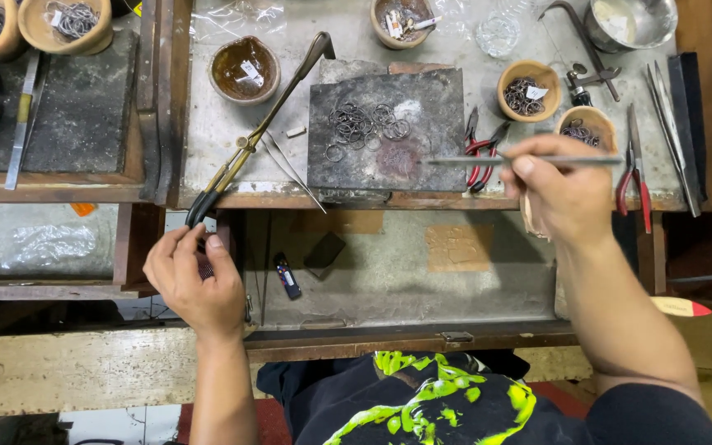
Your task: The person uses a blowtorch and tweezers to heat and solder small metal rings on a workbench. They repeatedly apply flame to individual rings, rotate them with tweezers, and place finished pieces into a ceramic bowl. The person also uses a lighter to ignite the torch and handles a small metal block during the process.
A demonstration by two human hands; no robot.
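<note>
Bowls of wire rings around a dark soldering block

Head view: wooden bowls (526, 86) hold small wire rings; a brown bowl (245, 69) holds a tag. More rings (366, 124) lie loose on the dark block (389, 132) on the worn metal bench (208, 132). The right hand (562, 194) pinches long tweezers (521, 161), their tip at the block's edge. The left hand (195, 276), fingers curled together, grips the torch (261, 132) by its hose end, below the bench edge.

wire rings (366, 125) on slab (438, 165) at bench centre, torch (257, 132) left of slab, pliers (481, 152) right, bowls (245, 70) behind
</note>
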